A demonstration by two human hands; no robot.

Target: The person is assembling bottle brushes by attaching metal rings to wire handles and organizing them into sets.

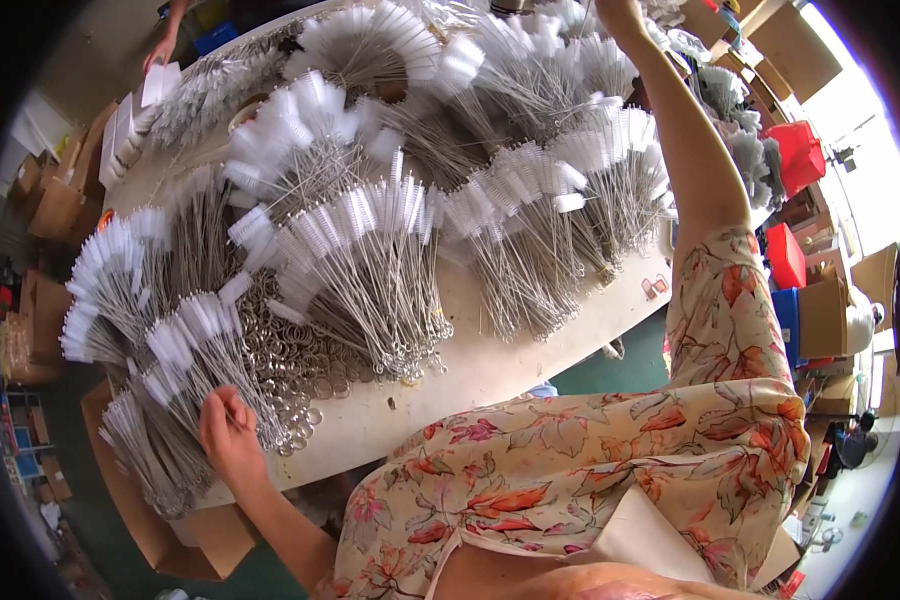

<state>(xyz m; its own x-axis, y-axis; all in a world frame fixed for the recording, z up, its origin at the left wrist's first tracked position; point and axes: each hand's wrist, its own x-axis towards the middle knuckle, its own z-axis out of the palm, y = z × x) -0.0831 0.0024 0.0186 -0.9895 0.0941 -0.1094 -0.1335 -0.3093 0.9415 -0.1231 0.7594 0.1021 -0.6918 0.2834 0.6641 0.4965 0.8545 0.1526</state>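
My left hand (230, 428) is at the left front of the table, its fingers curled, beside a bunch of wire-handled brushes (192, 345) with white bristles. Whatever it may hold is hidden or too small to make out. My right arm stretches far across the table. At the top edge of the picture, my right hand (620, 14) is partly cut off, its fingers out of sight, near the far brush bunches (570, 55). A loose heap of metal rings (315, 360) lies between the near bunches. Each brush has a thin twisted wire stem with a small loop at its end.
Several fanned brush bunches (360, 260) cover much of the pale table (490, 385). An open cardboard box (200, 545) stands below its left front edge. Another person's hand (160, 52) rests near white boxes (120, 135) at the far left. Red bins (796, 158) and cartons line the right.
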